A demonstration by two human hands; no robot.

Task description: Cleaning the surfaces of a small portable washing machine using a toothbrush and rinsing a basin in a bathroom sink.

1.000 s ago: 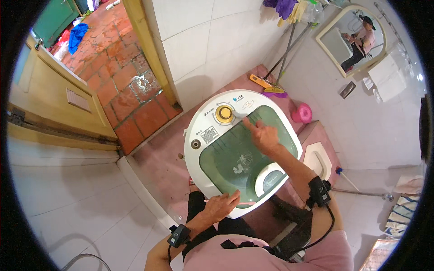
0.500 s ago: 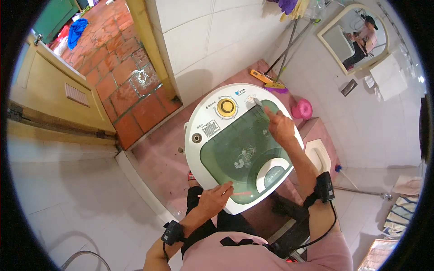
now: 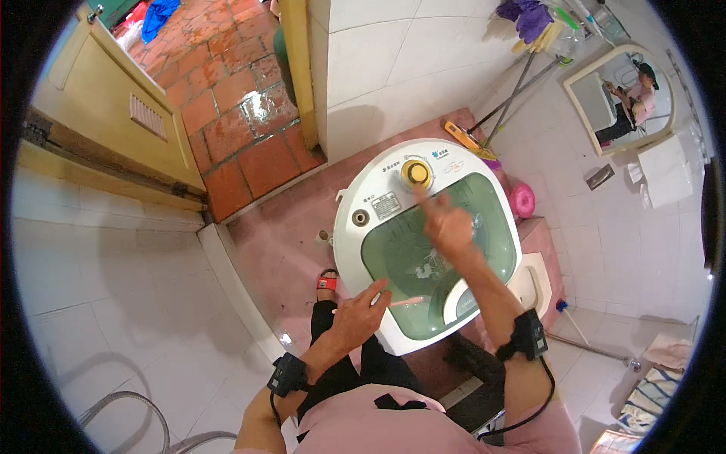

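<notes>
A small white washing machine (image 3: 349, 261) with a see-through green lid (image 3: 404, 250) stands in front of me. My right hand (image 3: 451, 229) is above the lid, index finger stretched toward the round yellow knob (image 3: 416, 173) on the control panel. Motion blurs its other fingers, and nothing shows in it; whether the fingertip touches the knob I cannot tell. At the machine's near left rim, my left hand (image 3: 358, 318) is closed around a thin pink stick (image 3: 408, 301) like a toothbrush handle. One end of the stick points right over the lid.
A yellow door (image 3: 113, 121) opens onto wet red tiles at the left. Behind the machine, long-handled cleaning tools (image 3: 514, 94) lean against the white wall. At its right are a pink plastic vessel (image 3: 522, 200) and a squat toilet (image 3: 533, 280). A hose (image 3: 155, 408) curls at lower left.
My right hand has moved left from the lid's far right corner toward the yellow knob. My left hand stays at the near rim with the pink stick. The view has shifted somewhat.
</notes>
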